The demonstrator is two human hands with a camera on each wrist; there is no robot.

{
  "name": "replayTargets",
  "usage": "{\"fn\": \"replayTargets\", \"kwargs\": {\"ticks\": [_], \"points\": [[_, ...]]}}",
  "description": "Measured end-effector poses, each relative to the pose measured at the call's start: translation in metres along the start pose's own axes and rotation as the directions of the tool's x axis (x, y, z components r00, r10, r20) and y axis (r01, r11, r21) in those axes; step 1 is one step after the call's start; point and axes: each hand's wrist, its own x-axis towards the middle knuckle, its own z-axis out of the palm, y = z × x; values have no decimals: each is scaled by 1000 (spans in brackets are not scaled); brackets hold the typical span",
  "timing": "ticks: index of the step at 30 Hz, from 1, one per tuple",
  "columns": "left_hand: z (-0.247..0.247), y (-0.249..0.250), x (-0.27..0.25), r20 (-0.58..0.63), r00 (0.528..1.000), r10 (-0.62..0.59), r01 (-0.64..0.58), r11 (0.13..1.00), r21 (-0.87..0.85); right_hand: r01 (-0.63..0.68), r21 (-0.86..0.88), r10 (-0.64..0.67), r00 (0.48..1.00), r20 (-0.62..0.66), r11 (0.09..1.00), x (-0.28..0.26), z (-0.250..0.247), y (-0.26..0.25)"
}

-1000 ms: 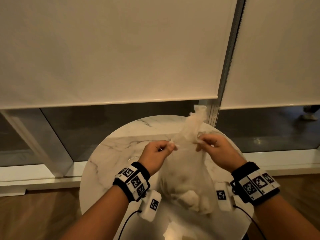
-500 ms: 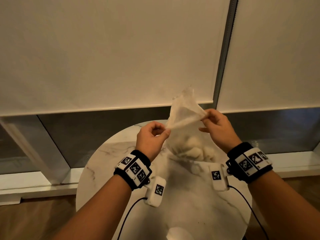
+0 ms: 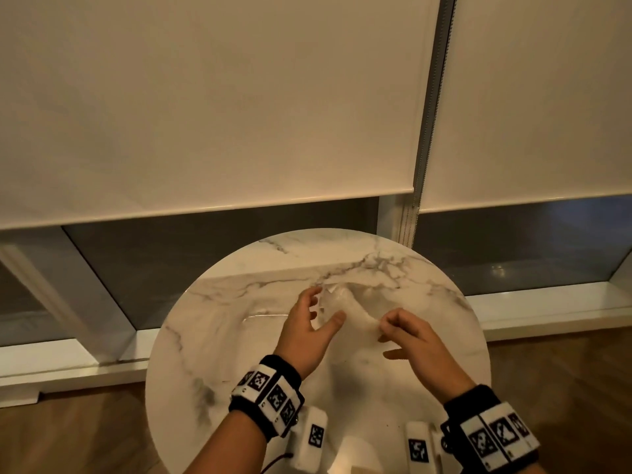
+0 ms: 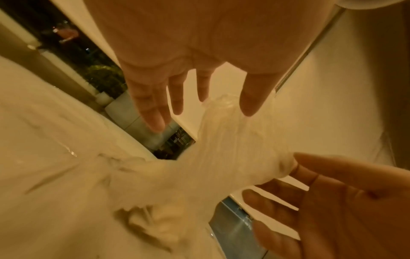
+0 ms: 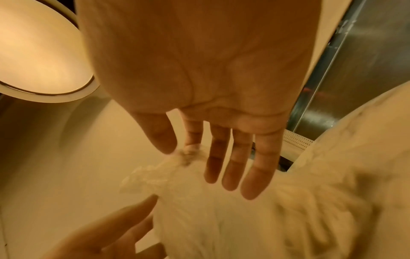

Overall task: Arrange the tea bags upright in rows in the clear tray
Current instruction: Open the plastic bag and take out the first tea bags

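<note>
So far nothing is arranged: your right hand (image 3: 408, 331) pinches the plastic bag (image 3: 345, 307), left hand (image 3: 307, 319) spread loose beside it; tray (image 3: 251, 319) unfilled.

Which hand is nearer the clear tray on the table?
Left. The left hand hovers at the clear tray; the right hand pinches the plastic bag farther right.

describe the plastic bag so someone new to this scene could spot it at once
Start at the round white marble table in front of the window blinds. Above its middle, both hands meet: the thin, crinkled translucent plastic bag hangs between the left hand and right hand. It is the only soft, see-through film there, blurred in every view.
</note>
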Motion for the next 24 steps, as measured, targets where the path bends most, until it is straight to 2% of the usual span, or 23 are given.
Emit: {"fn": "replayTargets", "kwargs": {"ticks": [4, 8, 10, 13, 16, 18, 21, 24], "points": [[14, -6, -7, 84, 996, 10, 1, 992, -125, 57, 42, -57, 998, -12, 997, -14, 9, -2], [19, -7, -21, -12, 999, 45, -46, 977, -209, 124, -130, -140, 983, -121, 984, -23, 18, -1], [19, -4, -27, -11, 997, 73, -73, 972, -222, 155, -234, -190, 973, -135, 960, -28, 25, -4], [18, 4, -33, 26, 995, 101, -93, 970, -225, 283, -365, -350, 928, -129, 887, -30, 36, -10], [15, 9, -37, 33, 988, 152, -145, 976, -164, 404, -342, -470, 873, -133, 848, -25, 41, -9], [10, 12, -40, 18, 985, 172, -167, 972, -167, 417, -311, -478, 864, -157, 854, -22, 39, -5], [1, 10, -40, -48, 988, 144, -151, 971, -185, 352, -269, -406, 895, -182, 896, -20, 29, -2], [-11, 5, -39, -116, 986, 121, -144, 967, -212, 303, -283, -369, 903, -218, 910, -20, 17, -2]]}}
